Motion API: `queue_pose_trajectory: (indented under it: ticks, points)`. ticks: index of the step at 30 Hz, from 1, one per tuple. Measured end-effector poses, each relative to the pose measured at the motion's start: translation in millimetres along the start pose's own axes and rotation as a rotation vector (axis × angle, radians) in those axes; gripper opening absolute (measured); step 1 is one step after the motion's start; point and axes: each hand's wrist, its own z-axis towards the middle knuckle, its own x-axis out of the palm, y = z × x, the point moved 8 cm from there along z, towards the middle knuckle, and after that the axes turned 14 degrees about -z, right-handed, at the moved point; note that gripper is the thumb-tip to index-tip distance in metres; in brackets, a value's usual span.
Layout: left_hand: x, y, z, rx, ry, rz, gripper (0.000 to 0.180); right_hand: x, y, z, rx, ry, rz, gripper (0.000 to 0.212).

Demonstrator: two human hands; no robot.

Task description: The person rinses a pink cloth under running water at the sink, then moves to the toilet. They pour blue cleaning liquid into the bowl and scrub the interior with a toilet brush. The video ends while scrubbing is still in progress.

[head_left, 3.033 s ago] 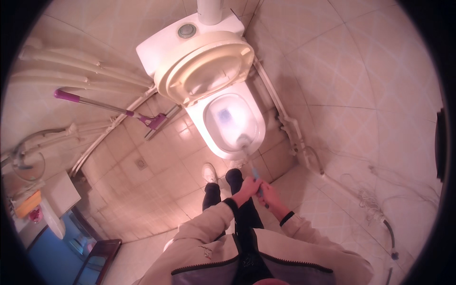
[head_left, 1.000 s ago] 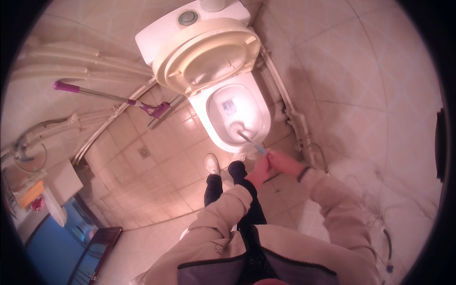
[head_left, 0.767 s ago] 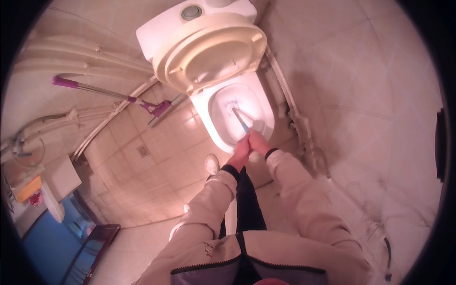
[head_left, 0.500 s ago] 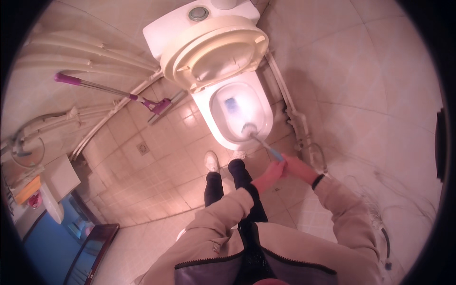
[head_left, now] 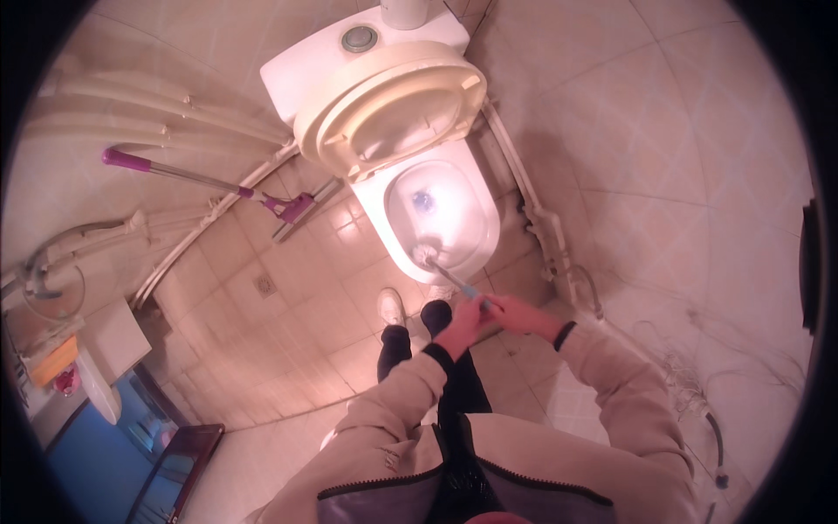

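Observation:
A white toilet bowl (head_left: 487,229) stands in front of me, its cream seat and lid (head_left: 393,113) raised against the tank. My left hand (head_left: 464,325) and my right hand (head_left: 513,314) are closed together on the blue-grey handle of a toilet brush (head_left: 454,281). The brush slants up and left over the front rim, its head against the inner front wall of the bowl. A bluish patch of water (head_left: 423,202) shows at the drain. Where each finger grips the handle is partly hidden.
A purple squeeze mop (head_left: 288,208) leans at the left, near pipes (head_left: 218,210) along the wall. A floor drain (head_left: 264,286) lies in the tiles. More pipes (head_left: 548,223) run right of the toilet. A small shelf (head_left: 115,336) and blue surface (head_left: 96,450) are at lower left.
Both hands have moved left and slightly down with the brush. Its head has shifted left and down along the bowl's front inner wall. The bluish patch in the drain looks smaller.

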Motion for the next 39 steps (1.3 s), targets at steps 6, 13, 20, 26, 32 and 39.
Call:
queue_pose_trajectory:
  ticks: [6,13,20,26,32,39]
  points:
    - [12,-101,10,0.335,-0.067,0.048,0.024,-24,49,48,-0.074,-0.121,0.304,0.037]
    - [0,-100,4,0.316,-0.213,0.104,0.026,-15,41,72,-0.12,-0.38,0.133,0.031]
    - [99,-134,30,0.645,-0.048,0.646,0.031,-54,7,57,0.039,-0.378,0.865,0.031]
    - [78,-128,25,0.683,-0.133,0.926,0.032,-24,3,59,0.066,-0.501,0.909,0.035]
    - [2,-133,-34,0.619,-0.146,0.53,0.033,1,59,50,-0.015,-0.326,0.23,0.037]
    - [91,-151,15,0.701,-0.074,0.655,0.033,-69,30,49,-0.061,-0.372,0.711,0.038]
